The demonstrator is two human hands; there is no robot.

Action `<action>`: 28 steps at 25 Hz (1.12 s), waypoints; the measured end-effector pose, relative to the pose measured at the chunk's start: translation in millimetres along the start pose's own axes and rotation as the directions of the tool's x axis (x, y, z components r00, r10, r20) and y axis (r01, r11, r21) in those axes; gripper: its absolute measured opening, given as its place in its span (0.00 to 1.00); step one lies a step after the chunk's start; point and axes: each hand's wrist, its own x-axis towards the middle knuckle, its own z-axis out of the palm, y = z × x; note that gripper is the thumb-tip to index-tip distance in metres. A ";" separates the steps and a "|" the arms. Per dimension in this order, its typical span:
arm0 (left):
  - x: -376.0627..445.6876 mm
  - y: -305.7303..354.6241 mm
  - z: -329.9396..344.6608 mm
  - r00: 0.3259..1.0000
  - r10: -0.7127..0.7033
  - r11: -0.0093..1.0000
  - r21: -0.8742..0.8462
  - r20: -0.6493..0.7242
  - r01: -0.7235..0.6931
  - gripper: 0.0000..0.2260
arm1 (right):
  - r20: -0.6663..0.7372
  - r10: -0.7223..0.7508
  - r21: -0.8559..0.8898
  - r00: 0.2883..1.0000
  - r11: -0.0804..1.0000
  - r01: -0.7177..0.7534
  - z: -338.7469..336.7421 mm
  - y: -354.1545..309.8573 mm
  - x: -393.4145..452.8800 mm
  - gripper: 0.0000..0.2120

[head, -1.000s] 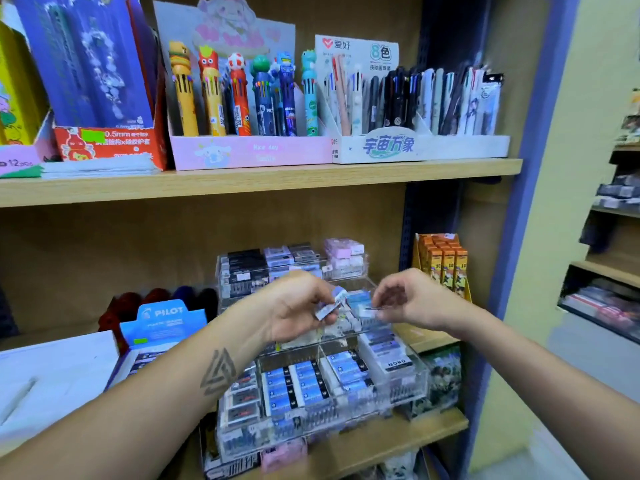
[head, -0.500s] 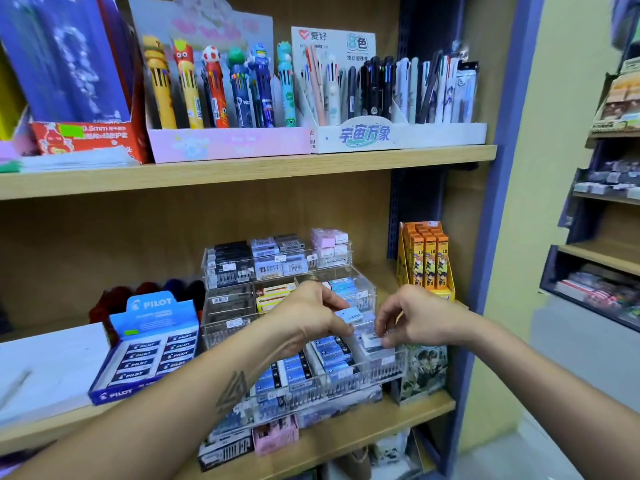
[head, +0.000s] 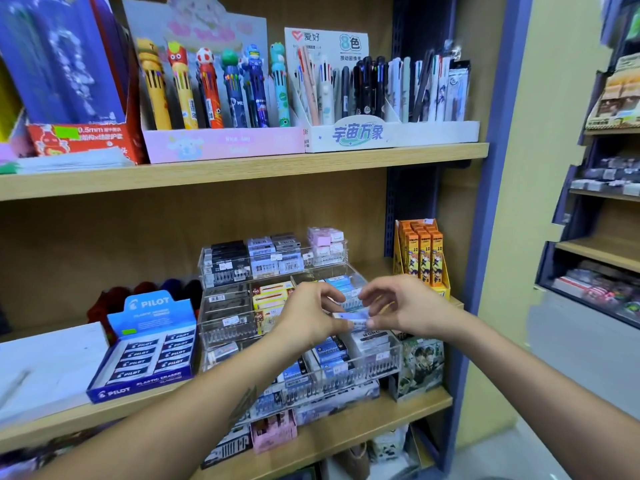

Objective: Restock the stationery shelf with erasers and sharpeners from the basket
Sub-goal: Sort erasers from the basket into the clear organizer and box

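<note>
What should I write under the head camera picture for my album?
Two hands, left hand and right hand, hold a small eraser above the clear tiered eraser rack.

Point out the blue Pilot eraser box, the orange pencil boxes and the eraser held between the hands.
Pilot eraser box (head: pixel 152 315): head view, on its raised blue header card.
Orange pencil boxes (head: pixel 424 254): head view, on the front of the middle box.
Eraser (head: pixel 351 319): head view, on its visible pale blue sleeve.

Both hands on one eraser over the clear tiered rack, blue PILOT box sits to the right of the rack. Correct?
Not quite. The head view shows the PILOT box to the left of the clear tiered rack, not the right. The rest holds: left hand and right hand both hold the eraser above it.
</note>
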 end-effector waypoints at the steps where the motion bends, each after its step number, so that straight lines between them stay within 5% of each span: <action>1: 0.7 1.7 3.2 1.000 -0.023 0.998 -0.061 -0.002 0.022 0.12 | -0.011 -0.024 -0.011 1.000 1.000 0.024 1.8 -1.2 1.3 0.19; 5: 2.0 7.5 10.0 0.991 -0.135 0.951 -0.281 0.004 0.131 0.06 | -0.137 -0.011 0.017 0.990 1.000 0.014 7.3 2.7 7.5 0.12; 8: 2.5 8.3 6.0 0.961 -0.253 0.831 -0.484 0.110 0.274 0.03 | -0.095 0.012 0.063 0.995 0.998 -0.006 3.0 5.3 8.1 0.13; 12: 3.8 9.6 4.4 0.950 -0.281 0.756 -0.579 0.135 0.306 0.03 | -0.088 -0.059 -0.099 0.994 0.994 0.050 4.9 6.4 12.7 0.17; 14: 5.2 8.0 5.3 0.954 -0.277 0.824 -0.482 0.117 0.298 0.06 | -0.134 -0.053 -0.203 0.990 0.979 0.025 5.5 9.1 16.4 0.15; 16: 7.9 0.8 7.9 0.982 -0.187 0.971 -0.144 0.026 0.189 0.07 | -0.157 -0.023 -0.272 0.987 0.962 -0.021 6.9 12.8 17.0 0.15; 19: 6.2 -2.4 12.2 1.000 0.029 0.931 0.364 -0.003 -0.026 0.01 | -0.182 -0.015 -0.264 0.983 0.964 -0.035 13.3 15.0 15.1 0.10; 28: -1.1 -5.0 7.8 0.998 0.029 0.925 0.378 0.050 -0.046 0.10 | -0.238 -0.144 -0.373 0.961 0.927 0.047 33.4 16.5 11.2 0.10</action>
